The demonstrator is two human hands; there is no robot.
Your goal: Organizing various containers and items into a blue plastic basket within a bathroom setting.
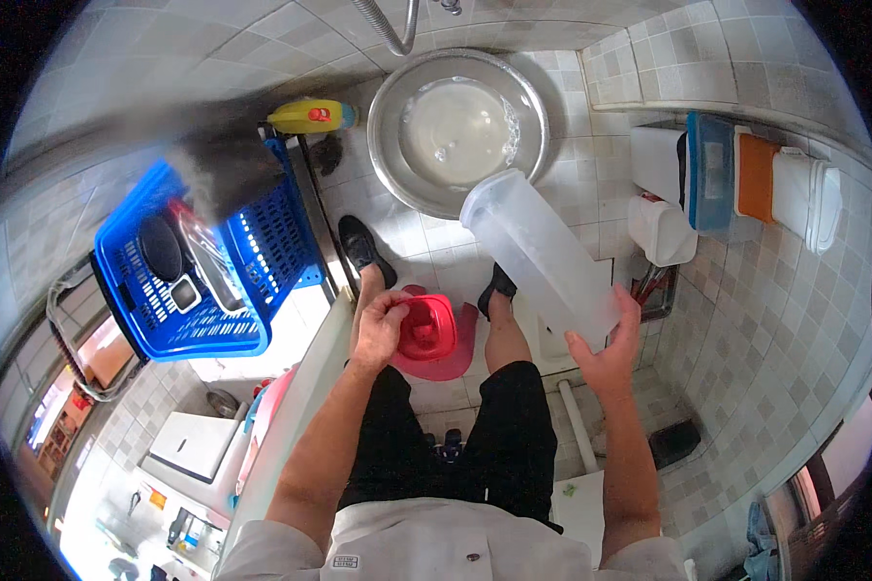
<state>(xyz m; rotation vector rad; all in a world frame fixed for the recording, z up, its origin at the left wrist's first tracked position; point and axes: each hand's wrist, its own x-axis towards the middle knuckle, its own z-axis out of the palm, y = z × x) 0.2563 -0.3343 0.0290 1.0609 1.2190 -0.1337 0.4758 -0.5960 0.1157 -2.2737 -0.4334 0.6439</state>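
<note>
My left hand (pixel 381 329) pinches the rim of a small red plastic container (pixel 427 327), square with rounded corners, held above the floor between my knees. A tall, translucent plastic canister (pixel 545 254) is gripped near its lower end by my right hand (pixel 608 341). The canister slants toward the upper left, its round far end close to the rim of a wide metal basin (pixel 382 167). Cloudy water with some bubbles (pixel 458 126) lies in the basin. Under the red container is a pink plastic piece (pixel 467 351), partly hidden.
At left stands a blue basket (pixel 262 334) holding containers, with a yellow bottle (pixel 312 116) near it. On the right are a blue-edged clear box (pixel 710 179), an orange-lidded container (pixel 755 177) and a white tub (pixel 662 230). A hose (pixel 388 31) hangs above the basin.
</note>
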